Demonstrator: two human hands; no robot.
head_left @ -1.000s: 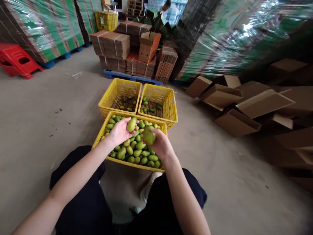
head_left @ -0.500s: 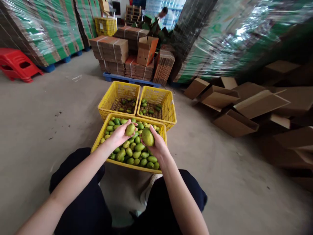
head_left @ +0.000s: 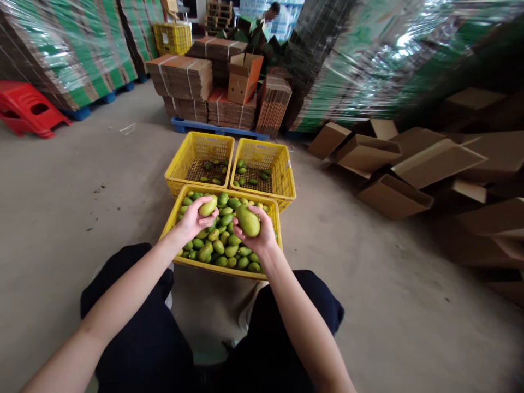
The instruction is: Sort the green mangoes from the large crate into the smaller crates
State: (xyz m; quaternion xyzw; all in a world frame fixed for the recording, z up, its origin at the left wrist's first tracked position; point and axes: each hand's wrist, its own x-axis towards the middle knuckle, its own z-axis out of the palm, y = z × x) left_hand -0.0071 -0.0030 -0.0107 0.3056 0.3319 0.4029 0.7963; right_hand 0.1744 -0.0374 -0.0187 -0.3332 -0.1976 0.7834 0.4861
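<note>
My left hand (head_left: 194, 219) is closed around a small green mango (head_left: 208, 206), held over the left part of the near yellow crate (head_left: 221, 269). In my right hand (head_left: 262, 236) is a larger yellow-green mango (head_left: 248, 220), gripped between thumb and fingers over the crate's right side. Below both hands, green and yellowish mangoes (head_left: 218, 247) fill that crate. Just behind it stand two more yellow crates, the left one (head_left: 175, 164) and the right one (head_left: 286, 169), each with several green mangoes on the bottom.
Flattened cartons (head_left: 184, 79) are stacked on a blue pallet (head_left: 196, 129) beyond the crates. Open cardboard boxes (head_left: 395, 202) lie piled at right. A red stool (head_left: 30, 109) is at far left. Wrapped green pallets (head_left: 77, 43) line both sides. A person (head_left: 272, 12) is in the background.
My left hand has drawn slightly left and turned its mango more sideways. The right-hand mango is tilted differently and sits a little higher. Both hands still hold a mango.
</note>
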